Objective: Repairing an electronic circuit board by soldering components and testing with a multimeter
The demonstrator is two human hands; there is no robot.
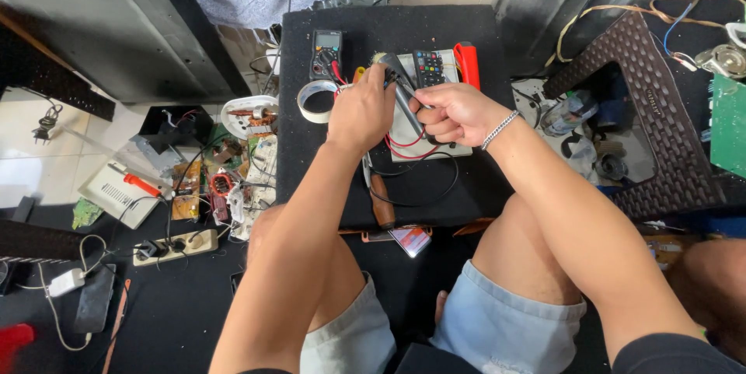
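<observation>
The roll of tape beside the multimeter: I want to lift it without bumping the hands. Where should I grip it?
Judging from its pose, take the roll of tape by its outer left rim, coming from the left. It lies flat on the black table, ring open upward; the left hand crowds its right side and the multimeter sits just above.

arms: bare to the upper arm, no sleeves seen below it
bracelet (499,130): silver chain, worn on the right wrist
shorts (497,319): pale blue denim, seen below the bracelet
top: dark fabric, glimpsed at the shoulder
</observation>
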